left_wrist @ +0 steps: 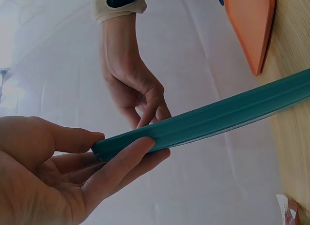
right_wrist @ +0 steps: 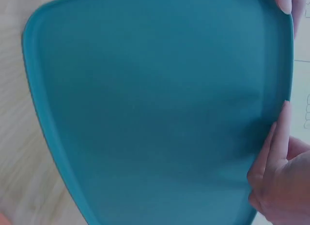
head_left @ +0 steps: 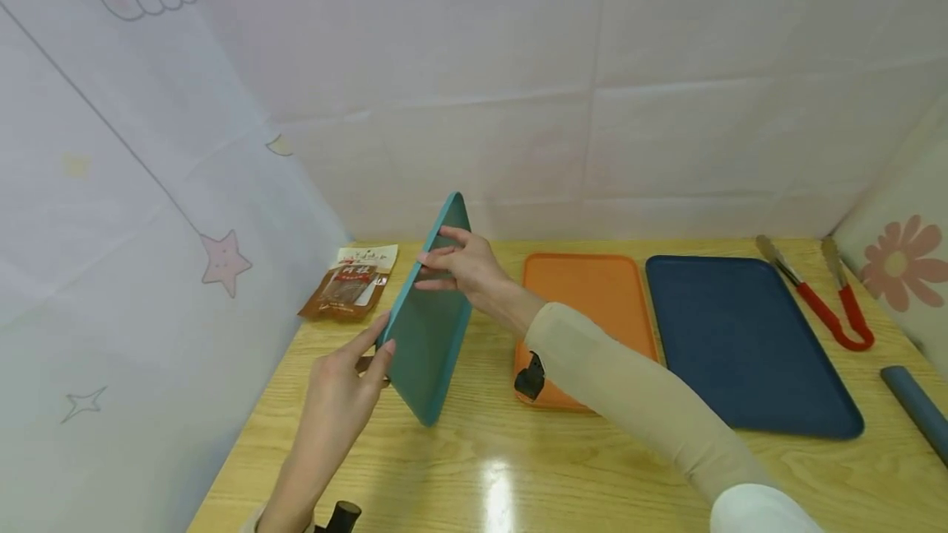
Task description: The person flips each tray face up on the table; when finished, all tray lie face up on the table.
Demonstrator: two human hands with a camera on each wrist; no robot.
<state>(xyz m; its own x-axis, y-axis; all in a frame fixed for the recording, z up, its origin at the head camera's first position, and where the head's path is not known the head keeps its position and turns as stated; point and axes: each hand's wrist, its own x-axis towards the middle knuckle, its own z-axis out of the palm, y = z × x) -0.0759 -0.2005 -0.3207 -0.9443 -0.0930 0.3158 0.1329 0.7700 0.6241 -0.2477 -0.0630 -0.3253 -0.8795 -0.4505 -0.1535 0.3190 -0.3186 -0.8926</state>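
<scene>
A teal tray (head_left: 429, 344) is held up on edge, tilted, over the left part of the wooden table. My left hand (head_left: 344, 389) pinches its near corner between thumb and fingers; in the left wrist view the rim (left_wrist: 203, 121) runs between them. Higher up, my right hand (head_left: 477, 270) holds the same long edge, its fingers lying against the rim and inner face. From the right wrist the tray's inner face (right_wrist: 155, 104) is bare, with the right hand (right_wrist: 278, 179) at its side edge. The tray's underside is mostly hidden.
Brown snack packets (head_left: 348, 290) lie behind the tray at the left. An orange tray (head_left: 585, 286) and a dark blue tray (head_left: 748, 344) lie flat to the right. Red-handled tongs (head_left: 829, 311) and a dark grey bar (head_left: 918, 410) are at the far right. A cloth wall (head_left: 533, 146) stands behind.
</scene>
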